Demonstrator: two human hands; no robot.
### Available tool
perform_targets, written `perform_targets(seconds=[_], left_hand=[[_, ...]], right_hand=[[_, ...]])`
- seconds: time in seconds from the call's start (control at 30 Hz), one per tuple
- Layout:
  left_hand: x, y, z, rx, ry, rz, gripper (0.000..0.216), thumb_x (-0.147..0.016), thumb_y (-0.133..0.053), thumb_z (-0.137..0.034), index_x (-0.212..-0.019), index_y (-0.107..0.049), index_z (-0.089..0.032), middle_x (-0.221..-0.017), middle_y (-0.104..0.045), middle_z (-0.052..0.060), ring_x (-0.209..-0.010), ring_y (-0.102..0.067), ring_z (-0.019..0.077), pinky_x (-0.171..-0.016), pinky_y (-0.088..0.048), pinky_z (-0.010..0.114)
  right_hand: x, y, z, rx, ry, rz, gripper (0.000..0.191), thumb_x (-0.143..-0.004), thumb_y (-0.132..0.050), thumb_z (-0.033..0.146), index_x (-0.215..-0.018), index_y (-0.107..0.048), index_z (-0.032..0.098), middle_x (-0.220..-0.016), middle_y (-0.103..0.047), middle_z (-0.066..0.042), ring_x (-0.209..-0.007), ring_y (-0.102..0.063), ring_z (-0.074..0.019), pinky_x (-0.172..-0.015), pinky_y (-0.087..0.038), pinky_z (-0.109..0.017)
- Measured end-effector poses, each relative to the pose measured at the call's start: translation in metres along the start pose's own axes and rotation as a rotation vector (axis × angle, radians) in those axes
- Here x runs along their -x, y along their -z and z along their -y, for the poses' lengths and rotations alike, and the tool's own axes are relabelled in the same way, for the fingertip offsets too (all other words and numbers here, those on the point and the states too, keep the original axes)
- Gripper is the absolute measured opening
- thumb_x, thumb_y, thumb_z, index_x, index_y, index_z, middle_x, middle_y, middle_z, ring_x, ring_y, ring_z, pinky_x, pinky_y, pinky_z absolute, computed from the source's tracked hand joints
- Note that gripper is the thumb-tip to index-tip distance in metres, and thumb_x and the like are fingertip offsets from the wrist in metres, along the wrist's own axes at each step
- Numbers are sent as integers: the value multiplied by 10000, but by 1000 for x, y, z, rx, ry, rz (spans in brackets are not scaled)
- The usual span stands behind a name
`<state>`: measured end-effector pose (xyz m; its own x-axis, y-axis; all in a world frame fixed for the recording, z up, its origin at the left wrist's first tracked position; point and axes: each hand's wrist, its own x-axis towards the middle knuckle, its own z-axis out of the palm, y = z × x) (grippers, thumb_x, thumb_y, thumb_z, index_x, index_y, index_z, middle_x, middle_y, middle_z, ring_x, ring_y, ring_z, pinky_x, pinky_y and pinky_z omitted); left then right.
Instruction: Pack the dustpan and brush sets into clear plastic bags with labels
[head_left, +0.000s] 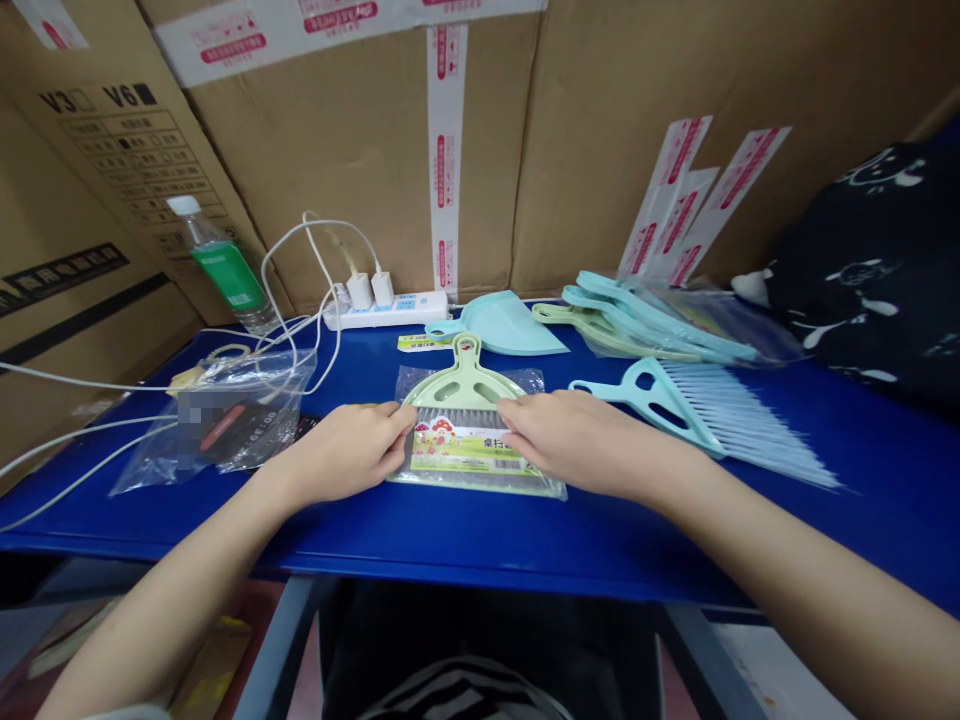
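A green brush and dustpan set (466,385) lies in a clear plastic bag on the blue table, handle pointing away from me. A printed label card (457,452) with red mushrooms covers part of its grey bristles. My left hand (367,445) pinches the left side of the bag. On the right side, my right hand (536,430) has its fingers closed on the bag and overlaps the label's end. Right of that hand lies a loose light-blue brush (660,400), its bristles pointing right. A light-blue dustpan (510,322) rests behind the packaged set.
Several blue and green brushes and dustpans (637,315) in plastic lie back right, near a black patterned bag (870,270). A white power strip (390,309) with cables, a bottle (225,265) and a plastic bag of items (225,420) occupy the left. Cardboard (360,150) stands behind.
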<state>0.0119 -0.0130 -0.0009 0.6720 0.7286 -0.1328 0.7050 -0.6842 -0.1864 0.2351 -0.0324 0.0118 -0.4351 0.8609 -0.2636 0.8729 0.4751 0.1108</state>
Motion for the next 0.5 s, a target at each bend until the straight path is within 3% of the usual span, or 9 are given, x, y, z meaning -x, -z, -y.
perform_targets(seconds=[0.5], left_hand=[[0, -2, 1, -10, -10, -9, 184, -938, -319, -204, -818, -459, -191, -725, -561, 13, -598, -553, 169, -564, -379, 289]], right_hand=[[-1, -1, 5, 37, -20, -1, 300, -968, -352, 231, -1137, -570, 112, -1025, -694, -149, -929, -677, -292, -685, -473, -352]])
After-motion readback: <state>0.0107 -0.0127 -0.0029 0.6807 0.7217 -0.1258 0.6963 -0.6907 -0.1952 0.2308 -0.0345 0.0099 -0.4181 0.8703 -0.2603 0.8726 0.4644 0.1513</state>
